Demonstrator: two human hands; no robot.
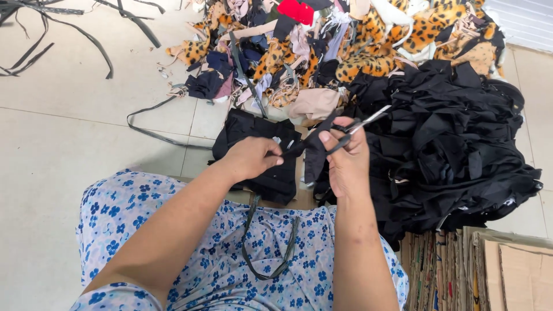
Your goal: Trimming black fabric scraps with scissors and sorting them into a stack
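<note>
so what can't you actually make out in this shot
Head view only:
- Scissors: handles buried in the right hand; only the blades show.
- Black fabric strip: its pinched end is hidden by the left hand.
- Cardboard stack: cut off by the bottom and right edges.
- Scrap heap: cut off by the top edge.

Both forearms bare, extended forward from the lap and converging at centre. Left hand [252, 158] palm down, fingers curled closed in a pinch, knuckles uppermost, wrist straight. Right hand [344, 155] just beside it and slightly higher, back of hand facing right, thumb on top, fingers flexed closed in a grip. Right forearm near vertical in the view; left forearm diagonal.
</note>
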